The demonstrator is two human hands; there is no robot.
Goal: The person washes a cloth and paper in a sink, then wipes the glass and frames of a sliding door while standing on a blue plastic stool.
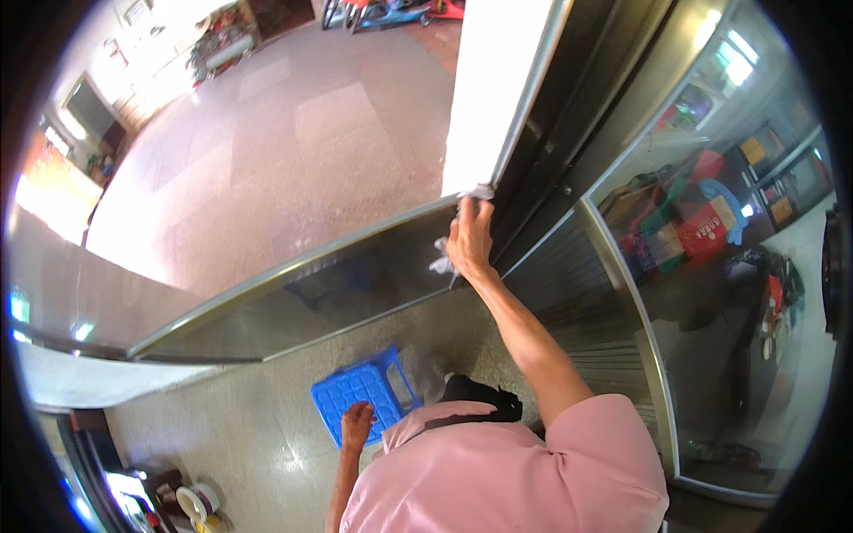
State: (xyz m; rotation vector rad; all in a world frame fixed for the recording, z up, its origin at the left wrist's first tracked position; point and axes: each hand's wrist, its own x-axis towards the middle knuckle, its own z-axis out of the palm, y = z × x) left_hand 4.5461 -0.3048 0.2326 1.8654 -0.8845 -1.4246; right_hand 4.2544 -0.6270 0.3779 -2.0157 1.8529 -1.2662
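Observation:
My right hand point(472, 240) presses a crumpled whitish cloth point(441, 265) against the lower corner of a glass door pane point(333, 153), where the metal frame's bottom rail point(293, 266) meets its upright point(533, 113). Bits of the cloth stick out above the fingertips and to the left of the hand; the palm hides the rest. My left hand point(358, 421) hangs low with bent fingers, over a blue plastic stool point(353, 393) as seen from above. Nothing shows in it, but how far its fingers are closed is unclear.
On the right stands another metal-framed glass panel point(640, 320), which reflects or shows shelves and bags. A white bucket point(198, 501) stands on the floor at the lower left, near dark furniture. Beyond the glass are a tiled floor and, at the top, colourful wheeled items point(400, 14).

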